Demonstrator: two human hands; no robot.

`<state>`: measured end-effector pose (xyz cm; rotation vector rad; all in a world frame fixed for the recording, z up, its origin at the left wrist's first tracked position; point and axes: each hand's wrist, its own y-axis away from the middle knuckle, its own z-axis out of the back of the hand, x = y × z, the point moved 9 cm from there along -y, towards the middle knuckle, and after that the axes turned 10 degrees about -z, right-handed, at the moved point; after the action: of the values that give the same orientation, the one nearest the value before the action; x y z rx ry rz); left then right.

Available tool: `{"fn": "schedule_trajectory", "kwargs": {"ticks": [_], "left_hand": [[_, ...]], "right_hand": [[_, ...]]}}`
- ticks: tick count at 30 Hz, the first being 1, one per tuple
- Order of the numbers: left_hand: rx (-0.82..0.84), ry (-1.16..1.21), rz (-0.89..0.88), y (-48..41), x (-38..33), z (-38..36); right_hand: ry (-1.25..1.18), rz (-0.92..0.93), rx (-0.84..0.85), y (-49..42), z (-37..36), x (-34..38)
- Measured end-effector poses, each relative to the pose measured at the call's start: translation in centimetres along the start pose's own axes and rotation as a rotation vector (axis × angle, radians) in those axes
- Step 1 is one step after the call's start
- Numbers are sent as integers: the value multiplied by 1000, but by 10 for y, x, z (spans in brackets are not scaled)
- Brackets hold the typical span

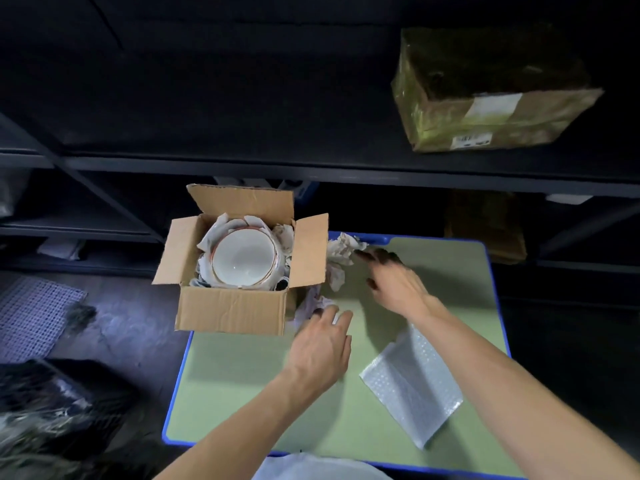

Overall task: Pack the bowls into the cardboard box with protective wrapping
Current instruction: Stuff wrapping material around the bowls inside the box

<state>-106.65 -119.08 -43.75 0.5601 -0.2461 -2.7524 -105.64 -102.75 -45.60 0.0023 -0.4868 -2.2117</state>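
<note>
- The cardboard box (228, 310) stands open on the far left corner of the green table (242, 393), all its flaps up.
- A white bowl (244, 259) with a thin coloured rim sits inside it, mouth up, bedded in paper lining (207, 239) that pokes up around it. Whether more bowls lie stacked under it, I cannot tell.
- The left hand (320, 344) reaches to the near right corner of the box, fingers fairly straight and loose, the tips at a crumpled paper wad (311, 304); it does not look closed around it.
- The right hand (394, 284) stretches further back, fingers spread and blurred, toward a second crumpled paper (341, 249) just beside the box's right flap; it holds nothing that I can see.
- A sheet of bubble wrap (412, 386) lies flat on the table to the near right, partly under the right forearm, unused.
- As I judge it, the packing is well along: bowl in, sides cushioned. What seems left is filling the gaps with the loose paper, perhaps laying the bubble wrap on top, then folding the flaps shut.
</note>
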Motion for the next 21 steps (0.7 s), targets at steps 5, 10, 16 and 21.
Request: {"fn": "schedule_trajectory", "kwargs": {"ticks": [5, 10, 16, 21], "left_hand": [[7, 57, 51, 5, 2, -5], [-40, 65, 50, 16, 8, -2], [-60, 102, 76, 6, 15, -3], [-39, 109, 48, -4, 11, -9]], "right_hand": [[24, -37, 218, -49, -18, 3], [21, -42, 180, -64, -28, 4], [11, -71, 58, -32, -33, -11], [-29, -78, 49, 3, -41, -18]]}}
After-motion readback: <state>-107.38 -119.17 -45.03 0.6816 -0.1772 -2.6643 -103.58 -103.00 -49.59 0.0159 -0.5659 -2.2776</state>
